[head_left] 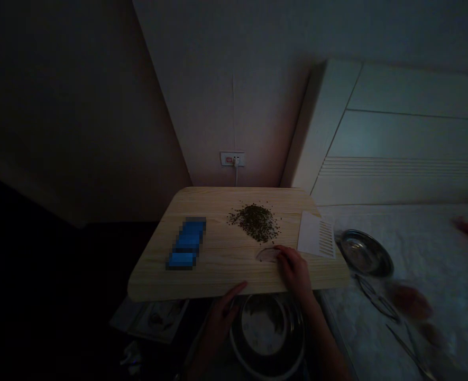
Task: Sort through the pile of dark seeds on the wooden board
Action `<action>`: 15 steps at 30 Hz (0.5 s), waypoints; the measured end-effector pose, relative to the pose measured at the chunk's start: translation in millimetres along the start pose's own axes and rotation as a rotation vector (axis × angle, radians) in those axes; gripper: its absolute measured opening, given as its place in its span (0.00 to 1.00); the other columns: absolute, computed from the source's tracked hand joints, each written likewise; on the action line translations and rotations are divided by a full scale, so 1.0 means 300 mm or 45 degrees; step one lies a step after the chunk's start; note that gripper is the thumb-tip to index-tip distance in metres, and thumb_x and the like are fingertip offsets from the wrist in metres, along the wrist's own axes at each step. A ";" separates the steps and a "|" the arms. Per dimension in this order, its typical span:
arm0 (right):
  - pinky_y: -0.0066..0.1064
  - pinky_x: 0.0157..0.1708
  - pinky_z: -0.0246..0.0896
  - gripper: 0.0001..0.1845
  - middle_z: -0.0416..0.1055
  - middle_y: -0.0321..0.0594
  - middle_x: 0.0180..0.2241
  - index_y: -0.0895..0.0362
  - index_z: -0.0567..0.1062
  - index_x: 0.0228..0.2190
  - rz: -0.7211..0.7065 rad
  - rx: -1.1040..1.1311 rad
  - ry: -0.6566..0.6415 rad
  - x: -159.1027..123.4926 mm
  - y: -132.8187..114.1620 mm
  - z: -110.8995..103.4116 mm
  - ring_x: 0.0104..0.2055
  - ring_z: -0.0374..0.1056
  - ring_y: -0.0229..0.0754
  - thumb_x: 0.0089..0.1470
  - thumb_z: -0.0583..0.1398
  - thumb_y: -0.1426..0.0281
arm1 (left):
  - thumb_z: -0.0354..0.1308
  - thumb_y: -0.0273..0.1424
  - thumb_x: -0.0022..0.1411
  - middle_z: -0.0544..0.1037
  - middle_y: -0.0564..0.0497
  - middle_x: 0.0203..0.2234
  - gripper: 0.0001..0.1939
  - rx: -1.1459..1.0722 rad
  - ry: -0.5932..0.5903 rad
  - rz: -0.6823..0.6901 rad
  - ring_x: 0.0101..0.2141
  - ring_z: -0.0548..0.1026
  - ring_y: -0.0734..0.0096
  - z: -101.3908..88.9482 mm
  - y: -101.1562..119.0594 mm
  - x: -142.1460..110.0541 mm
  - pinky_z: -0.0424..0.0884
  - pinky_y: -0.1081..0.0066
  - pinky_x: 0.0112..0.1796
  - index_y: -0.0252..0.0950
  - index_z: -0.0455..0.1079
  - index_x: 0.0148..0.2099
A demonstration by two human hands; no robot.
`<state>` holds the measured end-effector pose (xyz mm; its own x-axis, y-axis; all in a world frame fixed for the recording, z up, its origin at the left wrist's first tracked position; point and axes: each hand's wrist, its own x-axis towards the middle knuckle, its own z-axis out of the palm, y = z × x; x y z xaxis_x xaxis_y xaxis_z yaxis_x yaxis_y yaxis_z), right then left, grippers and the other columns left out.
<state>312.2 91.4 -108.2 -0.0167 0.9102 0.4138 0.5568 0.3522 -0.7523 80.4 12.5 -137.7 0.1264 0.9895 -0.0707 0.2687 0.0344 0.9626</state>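
Note:
Loose dark green grains lie in a pile [258,222] on the pale wooden tabletop [218,264]. Just in front of the pile, my right hand [294,271] is closed on the right end of a small translucent half-round piece [266,255], whose exact kind I cannot make out. Below the table's near edge is a round metal bowl [266,325], between my forearms. My left hand [221,313] is beside the bowl's left rim, thumb and forefinger apart, the forefinger reaching the table edge. Whether it touches the bowl is hard to see in the dim light.
A white slotted card [316,234] lies at the tabletop's right, a pixelated blue object [186,243] at its left. On the bed to the right are another metal bowl [366,254], dark-framed glasses [376,299] and scissors [410,352]. A wall socket [232,159] holds a plug behind the table.

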 end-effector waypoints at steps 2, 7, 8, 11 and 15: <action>0.38 0.44 0.61 0.15 0.71 0.43 0.40 0.54 0.71 0.44 0.000 -0.005 -0.011 -0.009 -0.001 -0.002 0.43 0.66 0.44 0.57 0.50 0.69 | 0.52 0.29 0.58 0.72 0.53 0.52 0.20 0.004 -0.009 0.006 0.54 0.66 0.62 -0.002 0.002 -0.001 0.56 0.63 0.56 0.44 0.68 0.53; 0.36 0.42 0.62 0.15 0.71 0.42 0.39 0.54 0.71 0.44 0.005 0.024 -0.099 -0.037 -0.016 -0.017 0.42 0.66 0.43 0.58 0.50 0.69 | 0.51 0.29 0.58 0.72 0.52 0.52 0.20 -0.027 -0.029 0.008 0.53 0.67 0.62 -0.002 0.006 0.003 0.58 0.63 0.55 0.43 0.67 0.53; 0.36 0.42 0.62 0.15 0.71 0.42 0.39 0.53 0.71 0.44 -0.009 0.043 -0.137 -0.042 -0.021 -0.023 0.42 0.66 0.43 0.58 0.50 0.69 | 0.51 0.29 0.58 0.72 0.52 0.52 0.20 -0.034 -0.022 0.014 0.53 0.67 0.62 0.000 0.005 0.004 0.58 0.62 0.55 0.43 0.68 0.53; 0.36 0.44 0.60 0.14 0.72 0.40 0.40 0.52 0.72 0.43 -0.048 0.084 -0.266 -0.055 -0.034 -0.042 0.43 0.66 0.43 0.57 0.52 0.68 | 0.51 0.28 0.58 0.73 0.51 0.52 0.20 -0.032 -0.014 0.028 0.53 0.67 0.62 0.003 0.001 0.007 0.57 0.61 0.56 0.42 0.68 0.53; 0.38 0.46 0.58 0.12 0.72 0.39 0.40 0.50 0.74 0.41 0.009 0.137 -0.396 -0.066 -0.044 -0.062 0.43 0.65 0.44 0.56 0.54 0.67 | 0.52 0.29 0.57 0.73 0.52 0.51 0.20 -0.040 -0.010 -0.009 0.53 0.67 0.62 0.004 -0.001 0.006 0.56 0.61 0.56 0.42 0.69 0.52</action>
<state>320.7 64.6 -97.1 -0.2752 0.9299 0.2443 0.4669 0.3514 -0.8115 81.8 14.1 -138.5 0.1325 0.9880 -0.0793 0.2398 0.0457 0.9698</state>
